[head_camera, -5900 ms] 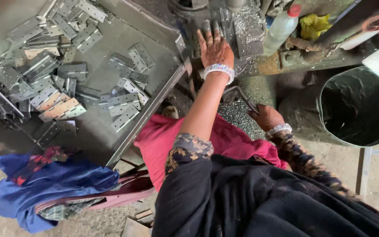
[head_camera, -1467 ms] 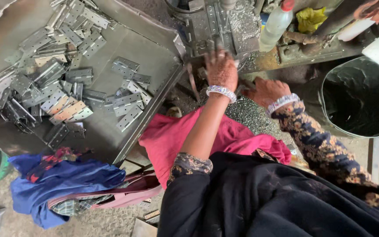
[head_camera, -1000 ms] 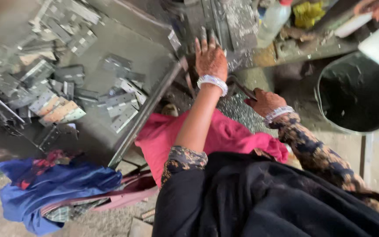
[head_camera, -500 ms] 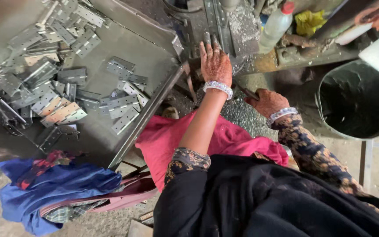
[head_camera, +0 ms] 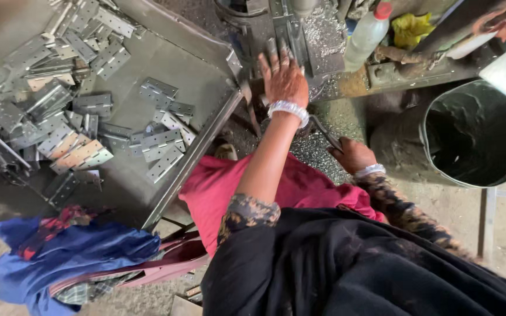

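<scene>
Left hand (head_camera: 284,79) up on the metal machine (head_camera: 300,29), fingers spread wide and flat against it, white bangle at the wrist. Right hand (head_camera: 352,155) lower down, fingers closed around a thin metal handle (head_camera: 325,132), just above a heap of metal shavings (head_camera: 317,153). Pile of flat metal hinges (head_camera: 89,123) in the steel tray (head_camera: 203,140) off to the left. Plastic bottle (head_camera: 367,36) near the machine, dark bucket (head_camera: 478,134) on the right.
</scene>
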Motion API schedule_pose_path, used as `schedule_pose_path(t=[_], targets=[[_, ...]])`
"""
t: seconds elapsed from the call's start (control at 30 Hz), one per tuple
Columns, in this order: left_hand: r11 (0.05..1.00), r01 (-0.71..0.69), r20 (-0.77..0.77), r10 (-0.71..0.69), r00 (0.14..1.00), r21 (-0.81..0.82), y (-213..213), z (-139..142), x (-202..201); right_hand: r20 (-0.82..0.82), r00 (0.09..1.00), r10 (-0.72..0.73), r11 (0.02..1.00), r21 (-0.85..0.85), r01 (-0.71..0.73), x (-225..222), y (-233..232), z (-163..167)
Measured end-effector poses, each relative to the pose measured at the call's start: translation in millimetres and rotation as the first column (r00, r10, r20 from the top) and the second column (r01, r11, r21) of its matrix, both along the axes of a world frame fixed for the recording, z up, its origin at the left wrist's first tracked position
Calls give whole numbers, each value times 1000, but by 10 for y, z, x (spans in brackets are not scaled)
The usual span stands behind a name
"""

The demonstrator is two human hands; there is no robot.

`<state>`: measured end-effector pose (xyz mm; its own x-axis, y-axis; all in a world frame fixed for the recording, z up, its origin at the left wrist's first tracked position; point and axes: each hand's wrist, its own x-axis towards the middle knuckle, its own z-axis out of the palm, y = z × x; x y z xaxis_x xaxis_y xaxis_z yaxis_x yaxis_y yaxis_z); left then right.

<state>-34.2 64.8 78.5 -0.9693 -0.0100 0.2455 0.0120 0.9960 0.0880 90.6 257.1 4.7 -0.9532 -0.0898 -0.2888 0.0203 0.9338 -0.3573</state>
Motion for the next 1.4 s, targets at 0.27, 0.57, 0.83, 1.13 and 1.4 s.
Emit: schedule_pose_path(t=[0.27, 0.57, 0.83, 1.13, 1.4], targets=[[988, 4, 250, 36, 968, -157, -24, 249, -97, -22, 997, 71, 997, 41, -70, -217, 240, -367], [993, -7, 318, 44, 947, -118, -73, 337, -275, 39, 998, 39, 999, 2, -40, -198, 121, -25], [995, 14, 371, 22, 928, -95, -104, 265, -464, -100, 993, 62, 997, -48, -67, 81, 40, -88], [905, 413, -162, -394, 905, 104, -477, -131, 618, -99, 925, 366, 891, 325, -317, -186, -137, 735], [998, 66, -5, -66, 998, 19, 341, 409, -61, -44, 960, 277, 934, 248, -258, -363, -105, 817]])
